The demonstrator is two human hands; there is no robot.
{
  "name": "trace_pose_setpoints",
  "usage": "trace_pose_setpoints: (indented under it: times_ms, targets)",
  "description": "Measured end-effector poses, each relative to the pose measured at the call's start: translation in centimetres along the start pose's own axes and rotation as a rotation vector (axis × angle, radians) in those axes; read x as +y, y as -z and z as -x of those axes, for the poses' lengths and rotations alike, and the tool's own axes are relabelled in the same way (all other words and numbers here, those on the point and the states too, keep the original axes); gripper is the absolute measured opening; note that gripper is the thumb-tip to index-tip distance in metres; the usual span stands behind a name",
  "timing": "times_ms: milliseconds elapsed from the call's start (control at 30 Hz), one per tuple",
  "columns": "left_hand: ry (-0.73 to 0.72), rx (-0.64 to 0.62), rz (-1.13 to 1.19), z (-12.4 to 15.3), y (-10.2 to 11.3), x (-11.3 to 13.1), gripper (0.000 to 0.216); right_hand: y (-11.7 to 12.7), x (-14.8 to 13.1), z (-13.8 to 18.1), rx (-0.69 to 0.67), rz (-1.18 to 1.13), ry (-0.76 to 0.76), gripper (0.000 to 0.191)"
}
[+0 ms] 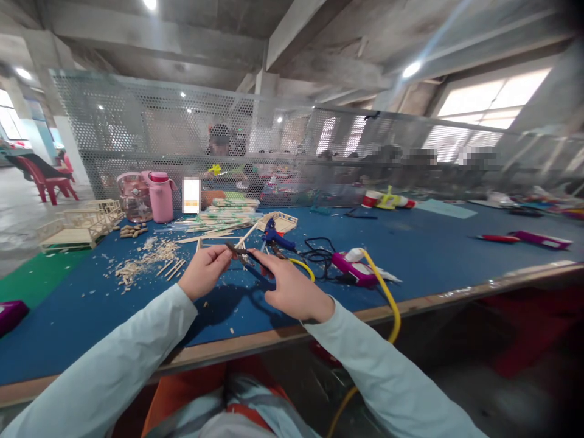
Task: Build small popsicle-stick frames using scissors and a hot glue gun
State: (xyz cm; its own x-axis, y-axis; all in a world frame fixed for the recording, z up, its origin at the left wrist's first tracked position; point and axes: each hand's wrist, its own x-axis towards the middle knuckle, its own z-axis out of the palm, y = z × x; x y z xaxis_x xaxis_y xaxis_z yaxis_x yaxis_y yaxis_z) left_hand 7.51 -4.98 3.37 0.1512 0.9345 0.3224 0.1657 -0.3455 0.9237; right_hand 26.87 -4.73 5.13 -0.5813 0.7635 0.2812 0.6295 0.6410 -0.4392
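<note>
My right hand (294,286) is wrapped around the handles of a dark, scissor-like hand tool (241,251), its index finger stretched along the upper side. The tool's tip points left, toward my left hand (206,271). My left fingers are pinched together at that tip; whatever sits between them is too small to make out. Just beyond the hands lies a blue glue gun (278,238). A small wooden-stick model (278,222) rests behind it. Wood chips and short stick pieces (148,261) are scattered left of my left hand.
Bundled wooden strips (228,216), a pink bottle (161,198) and a clear pink jug (135,198) stand along the mesh partition (182,128). Wooden models (73,228) sit far left. A purple-and-white power strip (358,267) with a yellow cord (387,298) lies right, near the table edge.
</note>
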Motion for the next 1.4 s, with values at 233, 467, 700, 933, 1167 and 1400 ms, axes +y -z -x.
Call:
trace_pose_setpoints:
  times_ms: [233,467,700,933,1167,1400]
  targets:
    - [0.032,0.079,-0.132,0.1,-0.8,0.0,0.046,-1.3,0.7,-0.2,0.034,-0.002,0.041,0.079]
    - [0.082,0.152,-0.24,-0.1,-1.1,-0.3,0.042,-3.2,0.3,0.3,0.2,0.165,-0.016,0.079]
    - [0.068,0.185,-0.355,0.0,-1.3,-0.6,0.039,-2.2,-0.1,0.3,0.228,0.231,-0.053,0.077]
    - [-0.184,0.319,-0.44,0.0,0.4,0.0,0.036,0.7,2.4,0.0,-0.01,-0.641,-0.171,0.055]
    - [-0.064,0.476,-0.206,-1.5,2.0,-1.5,0.03,1.4,4.5,-1.9,-0.188,0.333,-0.369,0.046]
    - [-0.11,0.402,-0.403,-1.2,1.7,-1.9,0.037,-1.0,4.7,-4.3,-0.123,0.506,-0.476,0.072]
